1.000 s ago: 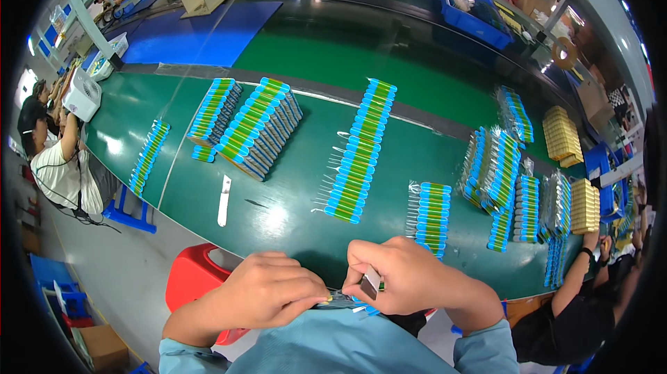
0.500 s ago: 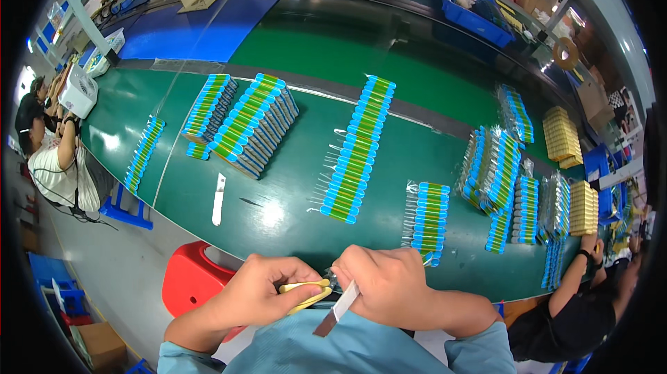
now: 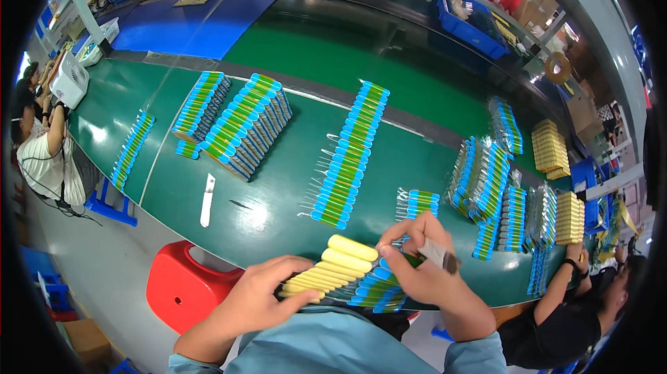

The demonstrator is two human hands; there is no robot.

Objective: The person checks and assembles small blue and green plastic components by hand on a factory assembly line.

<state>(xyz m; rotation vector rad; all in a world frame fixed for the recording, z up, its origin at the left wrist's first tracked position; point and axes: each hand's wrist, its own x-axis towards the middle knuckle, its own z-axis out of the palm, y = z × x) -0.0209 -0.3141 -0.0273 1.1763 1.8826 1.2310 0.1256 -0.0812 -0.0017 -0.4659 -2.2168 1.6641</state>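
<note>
My left hand [image 3: 260,297] grips a fanned stack of long yellow-handled tools [image 3: 332,270] with blue and green ends, held at the near edge of the green conveyor belt [image 3: 278,200]. Over the stack's right end, my right hand [image 3: 424,270] pinches a small grey strip [image 3: 439,254] between thumb and fingers. A short row of the same tools [image 3: 417,201] lies on the belt just beyond my right hand.
Long rows of blue-green tools [image 3: 349,155] and packed bundles [image 3: 244,127] lie across the belt, with a white blade-like piece [image 3: 207,200] at left. Bagged bundles [image 3: 486,179] and yellow stacks [image 3: 550,148] sit at right. A red stool [image 3: 184,287] stands below. Other people work at left and lower right.
The stack of yellow-handled tools has come up into view, fanned out in my left hand. My right hand has shifted right and raised the grey strip.
</note>
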